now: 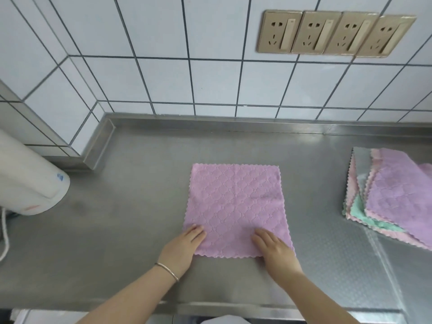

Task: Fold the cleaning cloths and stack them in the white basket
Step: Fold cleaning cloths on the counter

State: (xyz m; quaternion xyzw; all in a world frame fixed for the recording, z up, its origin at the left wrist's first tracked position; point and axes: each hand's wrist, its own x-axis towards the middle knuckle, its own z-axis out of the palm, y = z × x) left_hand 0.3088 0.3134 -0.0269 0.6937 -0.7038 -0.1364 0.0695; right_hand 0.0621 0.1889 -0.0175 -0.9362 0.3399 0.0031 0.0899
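Note:
A pink-lilac quilted cleaning cloth (236, 206) lies spread flat and unfolded on the steel counter (117, 230). My left hand (181, 247) rests on its near left corner with fingers straight on the fabric. At the near right corner my right hand (273, 247) lies flat, fingers pointing up the cloth. A fanned pile of unfolded cloths (395, 199), lilac, pink and green, lies at the right edge of the counter. The white basket is not in view.
A white cylindrical appliance (28, 181) with a white cord stands at the left edge. Tiled wall with a row of several gold sockets (334, 33) rises behind the counter. The counter's front edge runs just below my forearms.

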